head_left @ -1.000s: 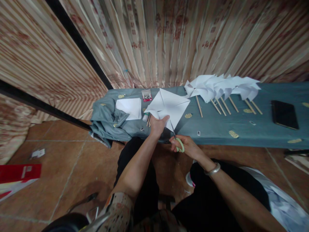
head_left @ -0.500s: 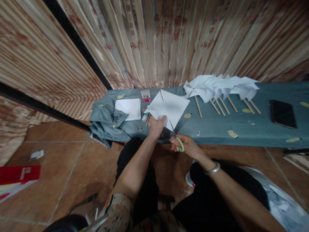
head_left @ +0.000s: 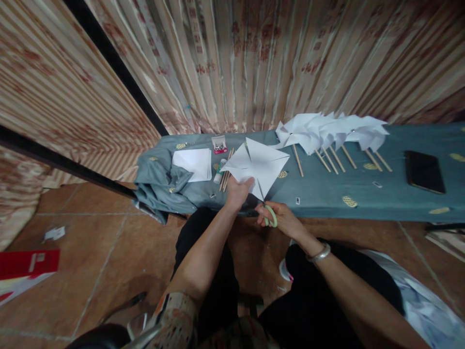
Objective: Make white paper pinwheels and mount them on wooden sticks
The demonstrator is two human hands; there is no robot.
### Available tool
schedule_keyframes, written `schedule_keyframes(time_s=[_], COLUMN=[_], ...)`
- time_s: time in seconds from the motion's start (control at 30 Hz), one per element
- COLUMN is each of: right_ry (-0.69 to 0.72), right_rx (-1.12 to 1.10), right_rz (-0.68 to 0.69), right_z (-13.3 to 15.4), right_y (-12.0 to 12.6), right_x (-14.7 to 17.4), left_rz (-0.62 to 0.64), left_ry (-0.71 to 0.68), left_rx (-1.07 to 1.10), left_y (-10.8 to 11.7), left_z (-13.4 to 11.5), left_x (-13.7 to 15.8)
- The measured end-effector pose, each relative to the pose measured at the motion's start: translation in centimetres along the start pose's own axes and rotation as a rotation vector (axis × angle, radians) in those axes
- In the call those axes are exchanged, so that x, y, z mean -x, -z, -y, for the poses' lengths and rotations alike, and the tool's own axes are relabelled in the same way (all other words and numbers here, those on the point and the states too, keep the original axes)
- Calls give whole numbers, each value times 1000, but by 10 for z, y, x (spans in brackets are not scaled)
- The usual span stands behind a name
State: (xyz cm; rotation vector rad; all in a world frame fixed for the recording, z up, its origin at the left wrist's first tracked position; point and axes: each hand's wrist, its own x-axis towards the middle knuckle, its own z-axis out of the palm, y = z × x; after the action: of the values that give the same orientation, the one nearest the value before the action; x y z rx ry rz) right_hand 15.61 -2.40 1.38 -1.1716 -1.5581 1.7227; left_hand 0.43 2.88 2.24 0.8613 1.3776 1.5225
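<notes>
My left hand (head_left: 238, 191) grips a white paper square (head_left: 267, 165) by its lower left edge, thumb on top. Slits run inward from the sheet's corners. At the near corner, my right hand (head_left: 278, 216) holds scissors (head_left: 270, 216) with pale green handles. Their blades meet the paper there, partly hidden by it. Left of the sheet lie several thin wooden sticks (head_left: 224, 180) and a small white and green tube (head_left: 219, 172). A stack of white paper (head_left: 194, 165) rests farther left. Behind the sticks stands a small open red box (head_left: 220, 145) of shiny metal bits.
Several white paper pinwheels (head_left: 332, 131) on wooden sticks lie along the back right of the cloth-covered table (head_left: 319, 198). A black phone-like device (head_left: 424, 171) is at far right. A curtain (head_left: 250, 63) hangs behind; dark poles (head_left: 119, 72) slant at left.
The paper has turned and shifted slightly right, showing another slit on its right side and more of the sticks. The scissors blades now sit at the near corner, with less blade showing.
</notes>
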Motion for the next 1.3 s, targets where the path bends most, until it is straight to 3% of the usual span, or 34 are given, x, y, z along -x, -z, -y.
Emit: schedule_keyframes(time_s=[1.3], right_ry=[-40], right_rx=[-52], right_rz=[-64], right_z=[14], right_y=[-2], right_x=[-1], left_rz=[23], left_ry=[10], left_rx=[-39], left_y=[1], left_z=[-7], left_x=[8])
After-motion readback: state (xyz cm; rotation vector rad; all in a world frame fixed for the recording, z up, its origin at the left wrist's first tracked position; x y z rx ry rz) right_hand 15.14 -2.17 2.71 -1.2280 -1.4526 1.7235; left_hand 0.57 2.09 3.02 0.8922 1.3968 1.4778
